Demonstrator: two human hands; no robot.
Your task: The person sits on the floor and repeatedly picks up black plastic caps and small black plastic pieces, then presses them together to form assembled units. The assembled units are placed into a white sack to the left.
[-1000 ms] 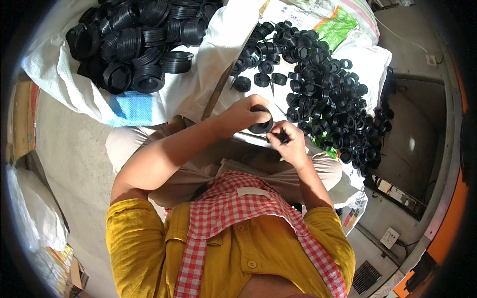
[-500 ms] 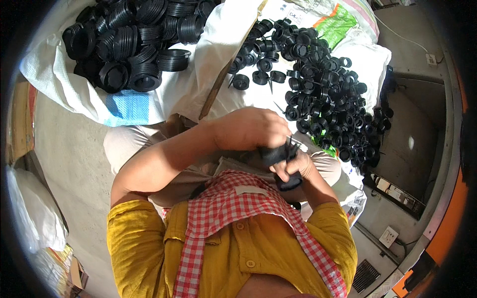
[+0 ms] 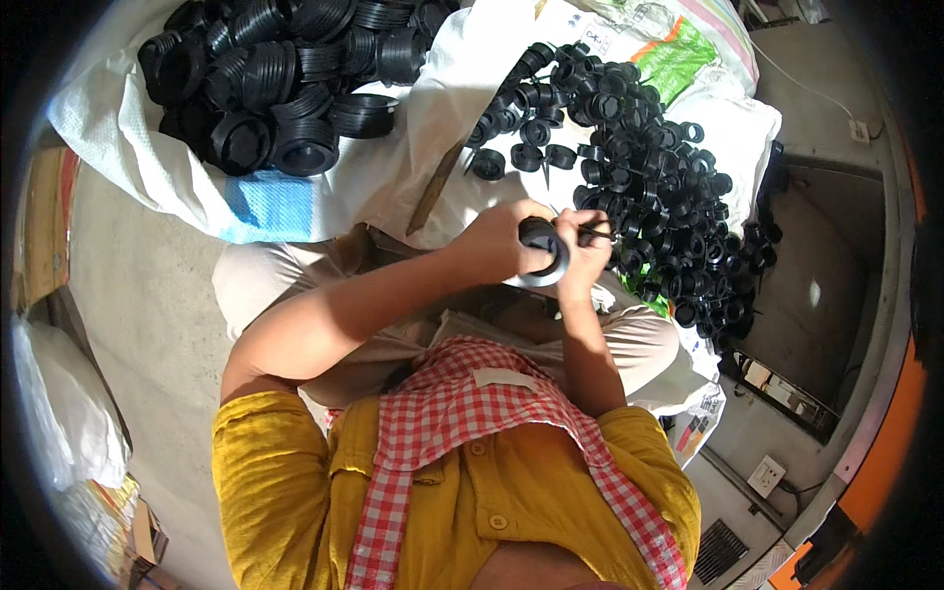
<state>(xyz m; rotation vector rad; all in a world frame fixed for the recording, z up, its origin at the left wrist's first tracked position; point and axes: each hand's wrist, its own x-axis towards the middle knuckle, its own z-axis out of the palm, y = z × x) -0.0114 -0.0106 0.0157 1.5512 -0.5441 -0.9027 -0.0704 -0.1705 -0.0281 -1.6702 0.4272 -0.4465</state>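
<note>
My left hand (image 3: 495, 243) is closed on a black round flanged cap (image 3: 544, 234), its ring-shaped rim catching the light. Close against it on the right, my right hand (image 3: 586, 258) is closed too, pinching a small black piece (image 3: 596, 234) with a thin dark end pointing right. Both hands meet above my lap, and the fingers partly hide what they hold. Beyond them on the right lies a big pile of small black round caps (image 3: 644, 162), several with thin tails. At the far left, stacks of larger black ribbed caps (image 3: 265, 74) fill a white woven sack.
The white sack (image 3: 108, 113) with a blue patch spreads at the left. Between the heaps lies a wooden strip (image 3: 435, 189). Far right are a metal-framed recess (image 3: 816, 285) and a wall socket (image 3: 767, 475). Plastic bags (image 3: 69, 403) and a cardboard box (image 3: 47, 231) line the left edge.
Both hands have moved up and away from my body, the right one most. The black cap has turned so its round rim faces upward. The view has shifted slightly.
</note>
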